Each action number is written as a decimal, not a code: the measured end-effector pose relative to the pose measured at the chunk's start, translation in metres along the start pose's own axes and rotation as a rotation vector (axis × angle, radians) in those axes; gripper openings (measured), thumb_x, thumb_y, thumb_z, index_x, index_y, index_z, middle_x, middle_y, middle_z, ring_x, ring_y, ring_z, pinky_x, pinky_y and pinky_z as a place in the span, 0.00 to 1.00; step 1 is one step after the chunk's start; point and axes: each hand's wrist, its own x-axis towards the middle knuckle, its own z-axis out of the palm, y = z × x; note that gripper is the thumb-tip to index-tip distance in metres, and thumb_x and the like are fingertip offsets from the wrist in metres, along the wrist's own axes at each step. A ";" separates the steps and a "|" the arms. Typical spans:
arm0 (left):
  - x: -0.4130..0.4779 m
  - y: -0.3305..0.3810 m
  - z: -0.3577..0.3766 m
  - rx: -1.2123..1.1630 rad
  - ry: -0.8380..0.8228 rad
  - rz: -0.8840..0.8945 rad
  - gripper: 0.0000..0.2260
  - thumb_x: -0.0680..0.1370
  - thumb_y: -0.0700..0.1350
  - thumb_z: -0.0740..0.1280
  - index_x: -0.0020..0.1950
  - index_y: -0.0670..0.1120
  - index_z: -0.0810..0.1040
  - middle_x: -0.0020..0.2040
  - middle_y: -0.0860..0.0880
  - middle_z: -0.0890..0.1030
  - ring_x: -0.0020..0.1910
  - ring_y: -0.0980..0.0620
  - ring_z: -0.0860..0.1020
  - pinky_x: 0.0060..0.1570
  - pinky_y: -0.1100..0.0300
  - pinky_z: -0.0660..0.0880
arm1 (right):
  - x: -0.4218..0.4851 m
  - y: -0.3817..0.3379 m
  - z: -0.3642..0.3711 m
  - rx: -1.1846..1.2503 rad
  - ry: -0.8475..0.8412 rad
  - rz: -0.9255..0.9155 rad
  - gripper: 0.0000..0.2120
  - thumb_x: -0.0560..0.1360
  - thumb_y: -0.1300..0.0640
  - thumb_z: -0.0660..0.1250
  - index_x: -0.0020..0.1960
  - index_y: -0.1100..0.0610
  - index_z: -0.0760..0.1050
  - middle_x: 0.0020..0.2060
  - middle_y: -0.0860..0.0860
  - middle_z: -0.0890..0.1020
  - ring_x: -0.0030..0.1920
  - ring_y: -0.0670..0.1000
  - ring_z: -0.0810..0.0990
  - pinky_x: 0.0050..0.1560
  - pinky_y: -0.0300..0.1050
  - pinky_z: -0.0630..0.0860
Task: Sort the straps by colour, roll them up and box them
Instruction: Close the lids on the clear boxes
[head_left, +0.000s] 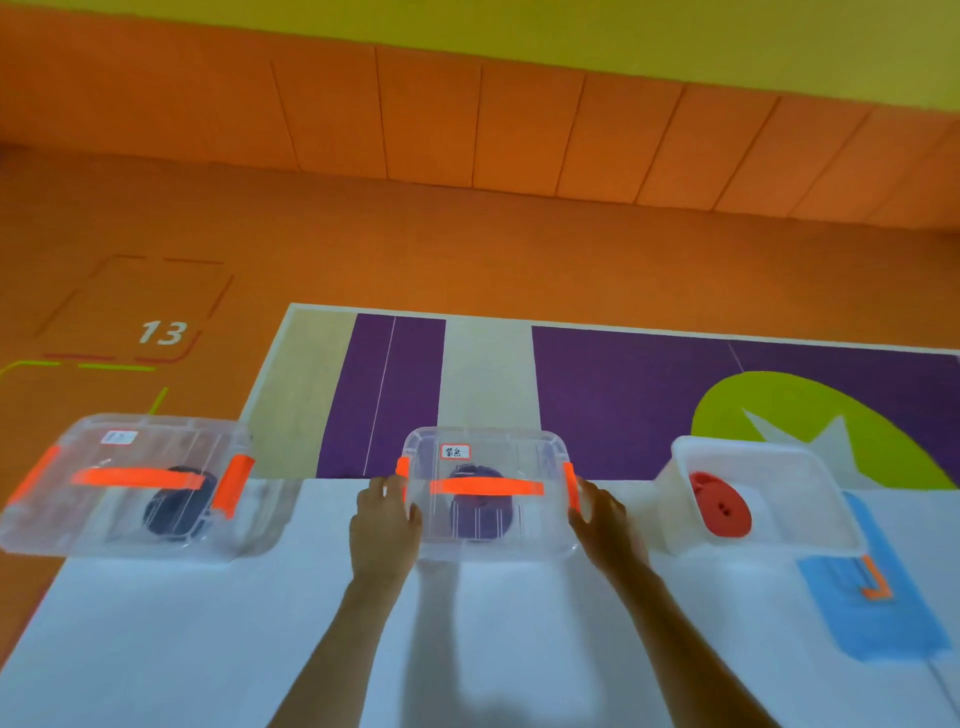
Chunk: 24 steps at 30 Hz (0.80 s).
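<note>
While arms (337, 660) reach forward, hands (385, 519) (605, 514) grip middle box (519, 460)

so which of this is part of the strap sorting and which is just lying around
In the job: lidded left box, dark roll; middle box, purple roll, left hand, right hand gripping it; lidless right box, red roll.
Just there: blue patch, purple floor mat, number 13.

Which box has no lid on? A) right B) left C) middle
A: the right box is open on top, with the red roll bare inside, while the left box and the middle box are both lidded.
</note>
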 end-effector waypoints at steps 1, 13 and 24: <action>-0.004 0.001 -0.001 0.076 -0.027 0.071 0.16 0.73 0.40 0.77 0.60 0.42 0.80 0.56 0.41 0.81 0.54 0.38 0.80 0.42 0.44 0.81 | -0.011 0.002 -0.008 -0.025 0.013 0.012 0.28 0.80 0.43 0.61 0.77 0.53 0.70 0.66 0.56 0.81 0.67 0.60 0.79 0.65 0.54 0.75; -0.106 0.117 0.027 0.264 -0.180 0.545 0.13 0.65 0.42 0.80 0.47 0.49 0.83 0.44 0.49 0.81 0.43 0.44 0.82 0.34 0.50 0.77 | -0.121 0.122 -0.066 -0.312 0.107 0.103 0.13 0.83 0.51 0.64 0.66 0.48 0.79 0.60 0.47 0.83 0.59 0.50 0.83 0.57 0.45 0.78; -0.172 0.255 0.138 0.352 -0.194 0.509 0.14 0.63 0.43 0.82 0.46 0.50 0.83 0.44 0.51 0.80 0.42 0.46 0.82 0.33 0.52 0.77 | -0.087 0.334 -0.119 -0.183 0.103 0.143 0.10 0.79 0.53 0.68 0.59 0.50 0.82 0.53 0.50 0.84 0.56 0.55 0.84 0.51 0.51 0.79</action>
